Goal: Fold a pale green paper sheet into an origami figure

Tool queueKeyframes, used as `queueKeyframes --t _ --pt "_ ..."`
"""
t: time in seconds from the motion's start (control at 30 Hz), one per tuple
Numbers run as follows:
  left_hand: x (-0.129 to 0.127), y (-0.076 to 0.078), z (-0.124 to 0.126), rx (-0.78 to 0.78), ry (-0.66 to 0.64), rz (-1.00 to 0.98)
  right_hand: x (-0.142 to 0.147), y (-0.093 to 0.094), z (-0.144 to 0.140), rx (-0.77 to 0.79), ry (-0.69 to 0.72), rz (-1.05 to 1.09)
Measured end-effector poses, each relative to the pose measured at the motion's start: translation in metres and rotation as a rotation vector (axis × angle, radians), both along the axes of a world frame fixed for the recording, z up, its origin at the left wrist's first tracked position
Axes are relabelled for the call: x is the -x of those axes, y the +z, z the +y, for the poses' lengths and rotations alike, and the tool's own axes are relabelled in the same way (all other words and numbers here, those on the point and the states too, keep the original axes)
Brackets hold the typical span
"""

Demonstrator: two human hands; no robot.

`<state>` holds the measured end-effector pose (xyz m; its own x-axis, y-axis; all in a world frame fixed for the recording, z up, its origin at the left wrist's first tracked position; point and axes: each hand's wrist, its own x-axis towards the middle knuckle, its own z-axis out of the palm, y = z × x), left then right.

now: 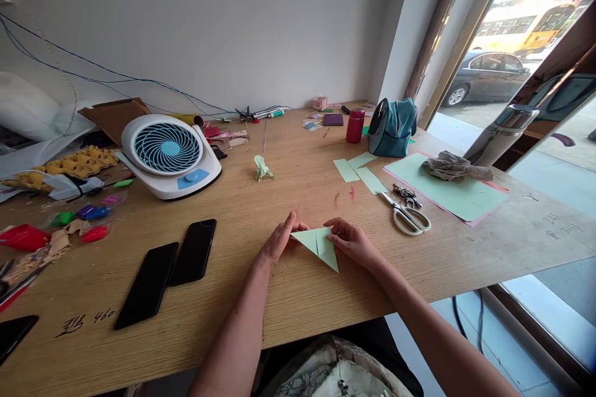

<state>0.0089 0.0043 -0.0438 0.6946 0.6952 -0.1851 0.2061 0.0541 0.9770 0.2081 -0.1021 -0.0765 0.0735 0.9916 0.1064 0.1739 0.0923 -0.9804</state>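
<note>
A pale green sheet of paper folded into a triangle (320,244) is held between my two hands, just above the front middle of the wooden table. My right hand (354,243) pinches its upper right edge, thumb in front and the other fingers partly hidden behind. At the left corner, my left hand (282,239) holds the paper with its fingers curled behind it and the thumb pointing up. A crease line runs down the folded triangle. Beyond my hands stands a small folded green paper figure (262,168).
White scissors (408,217) and keys (406,195) lie right of my hands, near green paper strips (370,178) and stacked sheets (447,189) under a grey cloth (456,167). A red flask (355,125) and teal bag (393,129) stand behind. Leftward are two phones (148,285) and a fan (170,155).
</note>
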Motion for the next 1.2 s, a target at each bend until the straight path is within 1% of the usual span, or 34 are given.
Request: queueKeyframes --t 0.07,0.1,0.27,0.4,0.47,0.53,0.6,0.73,0.87,0.93,1.0,1.13,1.2 --pt "0.004 0.000 0.002 0.017 -0.023 0.014 0.000 0.001 -0.001 0.000 -0.012 -0.006" --pt "0.005 0.000 0.003 -0.015 -0.041 0.021 0.000 0.001 -0.001 0.000 -0.017 -0.015" --pt "0.002 -0.001 -0.001 -0.309 -0.073 0.104 0.001 0.004 -0.004 0.004 -0.030 -0.088" --pt "-0.002 0.000 -0.007 -0.425 -0.081 0.154 -0.001 0.011 -0.006 -0.092 -0.117 -0.236" --pt "-0.004 0.001 -0.009 -0.464 -0.089 0.163 -0.002 0.018 -0.007 -0.140 -0.106 -0.305" --pt "-0.005 0.002 -0.011 -0.492 -0.106 0.163 -0.004 0.026 -0.005 -0.169 -0.023 -0.368" --pt "-0.007 0.002 -0.012 -0.518 -0.125 0.169 -0.006 0.035 -0.001 -0.214 0.096 -0.463" --pt "-0.009 0.001 -0.014 -0.548 -0.145 0.202 -0.008 0.052 0.012 -0.298 0.350 -0.718" --pt "-0.010 -0.001 -0.015 -0.560 -0.130 0.234 -0.006 0.069 0.026 -0.275 0.555 -0.987" --pt "-0.011 -0.002 -0.015 -0.568 -0.124 0.246 -0.003 0.077 0.033 -0.222 0.639 -1.066" --pt "-0.010 -0.004 -0.016 -0.586 -0.113 0.256 -0.001 0.084 0.038 -0.138 0.710 -1.079" --pt "-0.009 -0.009 -0.016 -0.644 -0.104 0.266 0.002 0.090 0.044 0.123 0.776 -0.991" --pt "-0.008 -0.013 -0.017 -0.691 -0.111 0.273 0.002 0.090 0.045 0.216 0.787 -0.939"
